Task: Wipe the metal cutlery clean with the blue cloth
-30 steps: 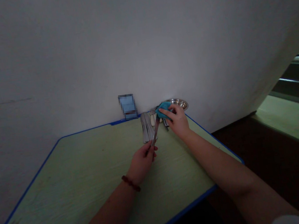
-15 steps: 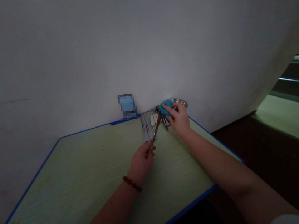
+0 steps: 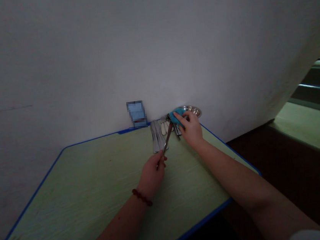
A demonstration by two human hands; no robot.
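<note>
My left hand (image 3: pixel 153 169) is closed round one end of a slim metal table knife (image 3: pixel 168 135), which slants up and to the right over the table. The knife's far end goes into a blue cloth (image 3: pixel 177 117), and the cloth hides its tip. My right hand (image 3: pixel 191 130) pinches that cloth against the knife with thumb and fingers. Under and left of the knife lie several grey metal knives (image 3: pixel 155 136) side by side. Just right of them are forks with pale handles (image 3: pixel 163 128). More dark cutlery (image 3: pixel 177 132) shows in part beneath my right hand.
A shiny round metal plate (image 3: pixel 195 110) stands at the table's back right, partly behind my right hand. A blurred-out blue rectangular object (image 3: pixel 137 114) is at the back edge by the wall (image 3: pixel 84 67). The pale green table (image 3: pixel 97 181) has blue edging.
My right hand and the cloth have shifted very slightly left along the knife. My left hand stays almost where it was, still holding the knife.
</note>
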